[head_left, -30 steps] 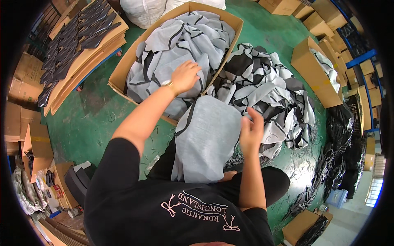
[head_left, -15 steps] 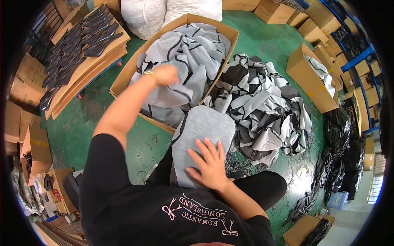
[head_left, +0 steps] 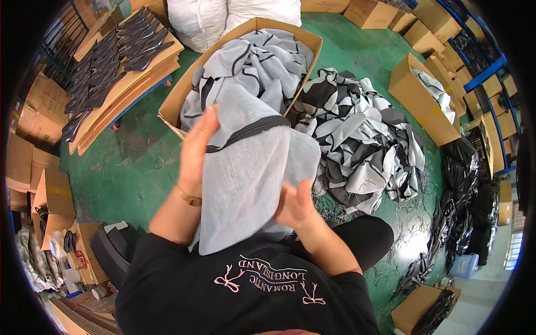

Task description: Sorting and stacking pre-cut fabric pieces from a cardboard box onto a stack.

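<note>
A grey fabric piece [head_left: 243, 187] with a black band hangs in front of my torso. My left hand [head_left: 196, 153] holds it along its left side, the fingers partly hidden by the cloth. At the fabric's lower right edge is my right hand [head_left: 296, 207], its thumb raised apart and its other fingers partly covered by the cloth. Behind the hanging piece, another grey fabric piece [head_left: 304, 156] lies on my lap. Just ahead stands a cardboard box [head_left: 167, 114] filled with similar grey pieces [head_left: 254, 61] edged in black.
A heap of grey and black fabric pieces [head_left: 357, 139] lies on the green floor [head_left: 134, 167], with thread scraps around it. Stacked cardboard sheets carrying black parts [head_left: 111, 61] stand at the left. At the right are an open carton [head_left: 413, 100] and black plastic bags [head_left: 460, 190].
My left hand has come back from the box toward me with a fabric piece in it. My right hand has lifted off the piece on my lap and turned toward the hanging cloth.
</note>
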Demonstrator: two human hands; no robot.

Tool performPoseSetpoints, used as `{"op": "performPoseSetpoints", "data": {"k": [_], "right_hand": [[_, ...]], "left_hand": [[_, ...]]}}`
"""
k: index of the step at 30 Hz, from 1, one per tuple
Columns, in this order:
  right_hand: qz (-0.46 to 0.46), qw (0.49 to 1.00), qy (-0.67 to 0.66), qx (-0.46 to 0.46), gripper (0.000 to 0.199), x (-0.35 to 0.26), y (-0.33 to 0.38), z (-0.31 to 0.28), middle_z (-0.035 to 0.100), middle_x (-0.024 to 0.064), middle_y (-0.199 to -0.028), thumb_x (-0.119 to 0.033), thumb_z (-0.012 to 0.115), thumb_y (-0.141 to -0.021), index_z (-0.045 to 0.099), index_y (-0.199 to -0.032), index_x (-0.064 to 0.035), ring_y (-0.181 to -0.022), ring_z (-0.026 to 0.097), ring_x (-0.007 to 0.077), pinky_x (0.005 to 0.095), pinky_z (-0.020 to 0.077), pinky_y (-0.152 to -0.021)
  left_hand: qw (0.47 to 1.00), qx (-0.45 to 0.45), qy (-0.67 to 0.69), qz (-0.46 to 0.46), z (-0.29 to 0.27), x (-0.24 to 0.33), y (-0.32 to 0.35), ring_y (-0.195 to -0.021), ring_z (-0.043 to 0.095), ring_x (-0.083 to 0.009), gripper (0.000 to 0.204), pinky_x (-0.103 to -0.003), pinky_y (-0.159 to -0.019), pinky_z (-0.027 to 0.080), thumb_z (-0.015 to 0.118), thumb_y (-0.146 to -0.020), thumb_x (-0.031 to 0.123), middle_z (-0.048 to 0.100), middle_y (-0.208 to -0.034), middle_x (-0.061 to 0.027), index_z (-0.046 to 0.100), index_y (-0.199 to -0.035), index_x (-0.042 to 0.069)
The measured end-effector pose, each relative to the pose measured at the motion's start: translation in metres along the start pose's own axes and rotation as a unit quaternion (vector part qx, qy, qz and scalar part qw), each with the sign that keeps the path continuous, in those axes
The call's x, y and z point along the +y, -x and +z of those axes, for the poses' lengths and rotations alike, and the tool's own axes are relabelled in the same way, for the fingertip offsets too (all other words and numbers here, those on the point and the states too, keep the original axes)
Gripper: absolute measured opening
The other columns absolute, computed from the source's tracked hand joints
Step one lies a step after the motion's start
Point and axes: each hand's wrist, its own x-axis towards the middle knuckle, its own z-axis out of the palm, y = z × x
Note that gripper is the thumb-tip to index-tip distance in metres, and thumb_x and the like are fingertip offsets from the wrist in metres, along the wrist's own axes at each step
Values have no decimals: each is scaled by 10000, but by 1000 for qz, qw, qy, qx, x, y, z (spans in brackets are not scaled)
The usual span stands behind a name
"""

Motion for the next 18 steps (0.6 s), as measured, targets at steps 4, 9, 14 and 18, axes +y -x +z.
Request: {"op": "performPoseSetpoints", "data": {"k": [4,9,14,18], "right_hand": [[-93,986,41,130,973,-1,42,-5,430,139,-1372,-563,673,-727,270,-1411,-1,-1263,422,288,439,351,-1039],[-320,941,28,110,719,-63,62,-39,441,106,-1376,-473,569,-838,328,-1417,-123,-1221,455,309,450,382,-1008],[-364,902,43,227,562,-76,50,-109,486,77,-1340,-422,448,-915,388,-1387,-123,-1203,474,282,440,375,-1012],[-272,846,251,384,353,-113,9,-78,611,101,-1133,-77,519,-905,500,-1250,-6,-997,600,196,312,489,-857]], "left_hand": [[986,-34,81,-143,-25,-47,-6,-889,544,-53,372,-218,-791,435,507,-958,333,581,-965,25,549,-1183,40],[997,-44,-66,-13,-3,-73,-37,-783,447,-20,274,-197,-744,389,571,-919,149,508,-884,77,553,-1181,70],[992,-4,-117,51,-6,-102,-71,-704,386,-14,193,-177,-660,342,509,-930,90,521,-805,75,640,-1056,25],[956,-1,-294,-1,-47,-103,-87,-760,566,-113,271,-242,-716,443,476,-916,82,665,-931,-46,617,-1135,7]]}}
